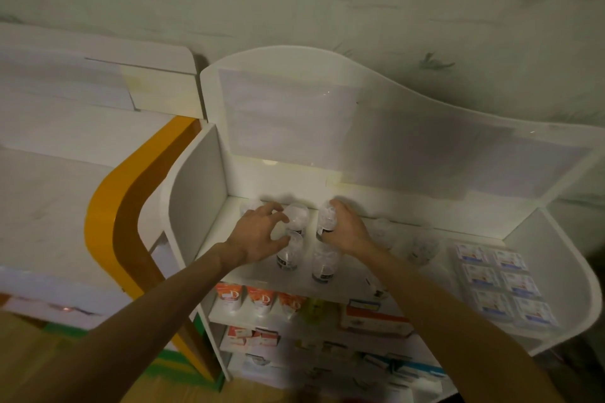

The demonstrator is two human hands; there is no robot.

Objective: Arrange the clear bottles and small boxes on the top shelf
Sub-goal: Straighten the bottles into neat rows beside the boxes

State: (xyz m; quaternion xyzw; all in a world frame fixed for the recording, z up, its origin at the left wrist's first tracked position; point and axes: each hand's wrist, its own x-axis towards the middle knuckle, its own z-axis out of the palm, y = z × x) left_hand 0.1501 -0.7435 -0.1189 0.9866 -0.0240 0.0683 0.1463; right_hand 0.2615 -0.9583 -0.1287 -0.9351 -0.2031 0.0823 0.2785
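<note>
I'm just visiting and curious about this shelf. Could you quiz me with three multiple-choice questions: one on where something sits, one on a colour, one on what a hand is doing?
1. The flat small boxes lie on the white top shelf's: A left end, B right end, C middle.
2. The curved band on the neighbouring unit is: A blue, B orange, C black.
3. The right hand: A hangs free, B is wrapped around a clear bottle, C holds a box.

B: they sit by the right wall. B: plainly orange. B: fingers curl around the bottle.
</note>
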